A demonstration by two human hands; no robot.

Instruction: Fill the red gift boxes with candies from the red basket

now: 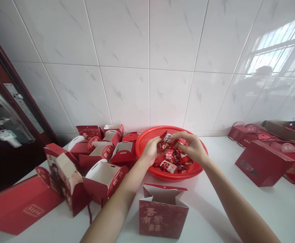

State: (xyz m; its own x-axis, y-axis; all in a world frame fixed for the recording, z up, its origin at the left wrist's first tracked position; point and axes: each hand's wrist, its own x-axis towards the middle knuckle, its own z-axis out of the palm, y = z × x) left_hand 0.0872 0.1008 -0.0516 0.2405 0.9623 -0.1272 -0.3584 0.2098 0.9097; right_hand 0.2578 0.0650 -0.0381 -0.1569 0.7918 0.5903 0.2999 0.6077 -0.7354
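Open red boxes [99,180] crowd the left side of the tabletop [219,152]. The left hand [149,152] reaches in palm inward, fingertips closed on a small wrapped packet [168,137], likely light, slick and crinkly, best pinched by its sealed end. Below, the red basket [172,179] sits near the back edge, middle; a thin card box [164,219] stands open nearer the front edge, easily dented, best held by its sides. The right hand [194,146] arches over, fingers narrowly curled, contents unclear.

The left hand [150,152] and right hand [191,146] are seen ungloved; the left forearm [123,197] and right forearm [228,192] are seen bare.
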